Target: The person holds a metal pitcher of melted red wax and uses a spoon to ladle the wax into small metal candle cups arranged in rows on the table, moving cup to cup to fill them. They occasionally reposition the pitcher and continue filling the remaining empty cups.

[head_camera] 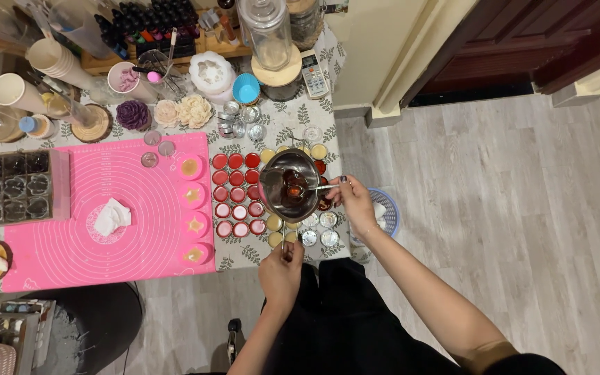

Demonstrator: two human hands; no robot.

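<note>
**Pot held over rows of small tins**

Head view, item by item: left hand [280,272] closed round the thin handle of a steel pot [290,186], which hangs over the table [282,121]; dark red-brown liquid in the pot; right hand [355,205] pinched on the end of a spoon [310,187] whose bowl dips into that liquid; below and around the pot, rows of tins [236,194], most on the left showing red fill, a few paler or pinkish in the lower row; yellow-filled tins beside the pot's upper and lower edges; silver tins [319,237] at the table's near right corner appear unfilled, so by my reading the filling is well along with a small share left; pink mat [105,208] to the left bearing round pink moulds [193,208] and a crumpled tissue [112,217].

Hard to make out: tins directly under the pot are hidden; the liquid's level is unclear; a blue basket [387,212] is mostly behind the right hand; the far clutter of jars and bottles is too small to sort.
</note>
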